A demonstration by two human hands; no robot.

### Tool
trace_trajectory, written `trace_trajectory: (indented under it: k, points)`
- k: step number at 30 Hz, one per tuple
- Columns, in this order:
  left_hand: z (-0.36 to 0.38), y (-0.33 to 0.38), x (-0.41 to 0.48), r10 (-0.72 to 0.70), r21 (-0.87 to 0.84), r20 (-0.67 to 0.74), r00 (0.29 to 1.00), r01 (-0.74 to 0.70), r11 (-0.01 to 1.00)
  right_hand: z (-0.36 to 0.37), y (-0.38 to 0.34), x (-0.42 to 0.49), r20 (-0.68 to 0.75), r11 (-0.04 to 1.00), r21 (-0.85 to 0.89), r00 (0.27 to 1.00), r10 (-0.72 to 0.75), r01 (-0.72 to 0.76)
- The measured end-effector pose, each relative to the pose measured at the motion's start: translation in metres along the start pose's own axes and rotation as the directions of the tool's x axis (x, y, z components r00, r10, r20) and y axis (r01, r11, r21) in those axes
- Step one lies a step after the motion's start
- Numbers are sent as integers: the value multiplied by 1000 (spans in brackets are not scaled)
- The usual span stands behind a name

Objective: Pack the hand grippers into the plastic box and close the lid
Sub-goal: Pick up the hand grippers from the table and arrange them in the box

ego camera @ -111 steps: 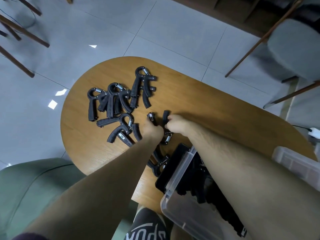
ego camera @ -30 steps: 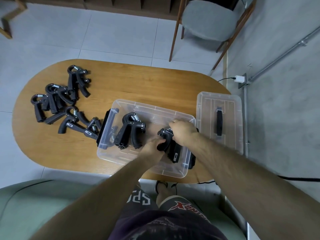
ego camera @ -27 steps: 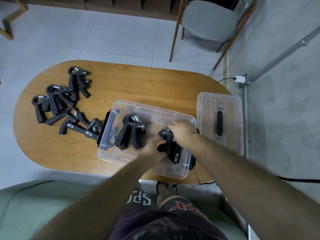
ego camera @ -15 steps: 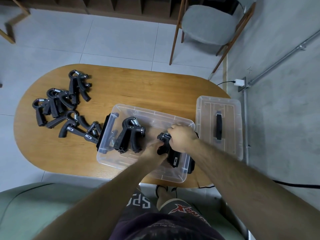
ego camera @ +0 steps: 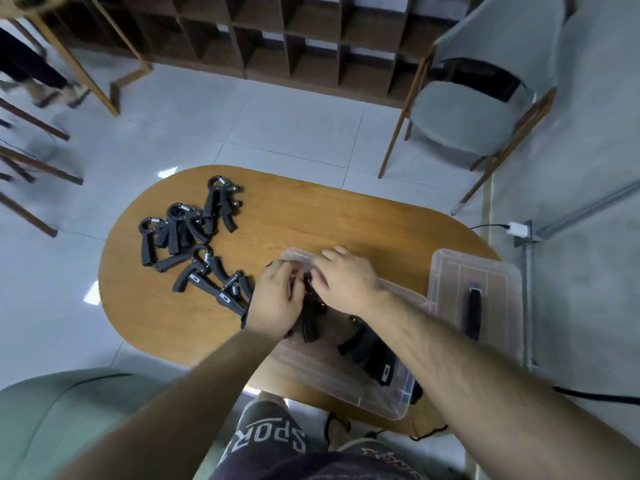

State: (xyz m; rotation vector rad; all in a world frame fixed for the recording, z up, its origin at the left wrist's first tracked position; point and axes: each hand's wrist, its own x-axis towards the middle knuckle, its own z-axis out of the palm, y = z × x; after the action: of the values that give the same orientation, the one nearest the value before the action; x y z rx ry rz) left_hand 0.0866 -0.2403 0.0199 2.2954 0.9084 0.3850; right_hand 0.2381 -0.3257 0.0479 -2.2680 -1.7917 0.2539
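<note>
Two hands, left hand [ego camera: 275, 301] and right hand [ego camera: 343, 278], pinch a black hand gripper [ego camera: 309, 325] inside the clear plastic box [ego camera: 377, 400]; next likely fetching black grippers from the oval wooden table [ego camera: 311, 220].

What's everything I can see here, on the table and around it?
Table: one, oval, wooden, centre of the view.
Loose hand grippers: a tangled black heap, count unclear, on the table's left part.
Plastic box: one, clear, open, on the table's near edge.
Packed hand grippers: at least two, black, inside the box.
Lid: one, clear with a black handle, lying flat to the right of the box.
Chair: one, grey-green seat, wooden legs, beyond the table on the right.
Shelving: dark wooden cubbies along the far wall.
Charger: white, plugged in at the right wall.
Left hand: over the box's left end, on a black gripper.
Right hand: beside it, over the box.
</note>
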Motion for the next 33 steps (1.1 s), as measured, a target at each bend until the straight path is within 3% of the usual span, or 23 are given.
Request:
trace_trajectory:
  k: [5, 12, 14, 18, 26, 33]
  points:
    - [-45, -54, 16, -72, 45, -43, 996, 74, 996, 11, -49, 58, 38, 998, 17, 997, -64, 63]
    - [-65, -129, 8, -368, 87, 13, 930, 366, 927, 58, -99, 121, 315, 994, -107, 949, 8, 27]
    - [-65, -151, 4, -466, 83, 77, 882, 460, 884, 72, -110, 139, 424, 991, -134, 905, 37, 22]
    - [-59, -182, 6, -676, 61, 228, 701, 682, 729, 105, -124, 167, 599, 985, -171, 791, 127, -28]
    - [-31, -204, 13, -737, -63, 411, 537, 823, 564, 168, -126, 189, 793, 963, -194, 548, 266, -187]
    - [-10, -209, 10, -811, -293, 385, 440, 892, 345, 196, -121, 189, 815, 933, -95, 511, 274, -348]
